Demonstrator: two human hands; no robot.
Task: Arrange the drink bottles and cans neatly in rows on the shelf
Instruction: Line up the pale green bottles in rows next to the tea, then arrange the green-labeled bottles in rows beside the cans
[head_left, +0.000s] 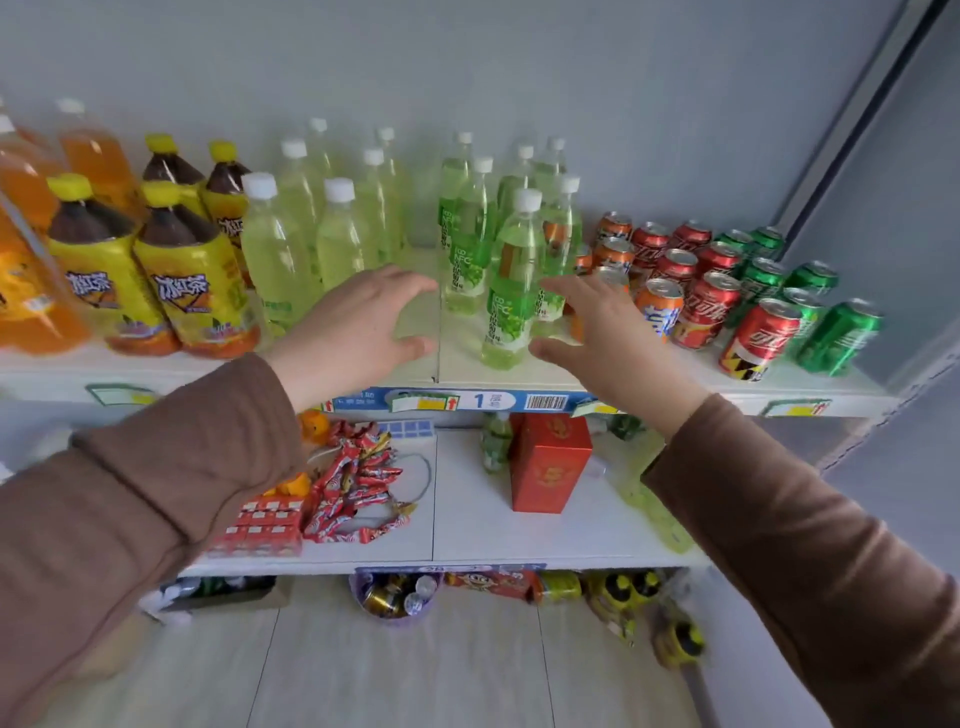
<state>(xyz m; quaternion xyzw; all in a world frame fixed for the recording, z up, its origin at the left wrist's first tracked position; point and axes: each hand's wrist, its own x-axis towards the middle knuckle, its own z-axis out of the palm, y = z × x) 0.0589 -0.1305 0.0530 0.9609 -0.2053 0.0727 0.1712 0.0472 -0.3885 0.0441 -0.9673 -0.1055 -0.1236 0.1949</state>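
A: Shown at largest scale: white shelf (545, 371), top tier, with price strip along front edge. At far left, orange drink bottles (31, 270); next, yellow-labelled tea bottles (195, 280) with yellow caps, in two rows.

B: And toward centre?

A: Pale yellow-green bottles (270, 249) with white caps, ranked front to back. Beside these, green-labelled bottles (467, 234), clustered less evenly; foremost green bottle (511, 291) upright, near front edge, ahead of the rest.

B: Right-hand portion?

A: Cans in diagonal files: orange cans (657, 312), red cola cans (761, 338), green cans (839, 338), all upright, close together.

B: Hands?

A: Left hand (358, 325) raised over bare shelf between pale bottles and foremost green bottle, fingers spread and relaxed, nothing held. Right hand (597, 332) just right of that bottle, fingers extended, thumb toward its base; contact with bottle not determinable, nothing gripped. Brown sleeves (156, 493) on both arms.

B: Lower tier?

A: Red box (548, 462) upright at centre, small green bottle (496, 441) just behind-left; red wrapped snacks (358, 483) heaped at left beside red packets (265, 525).
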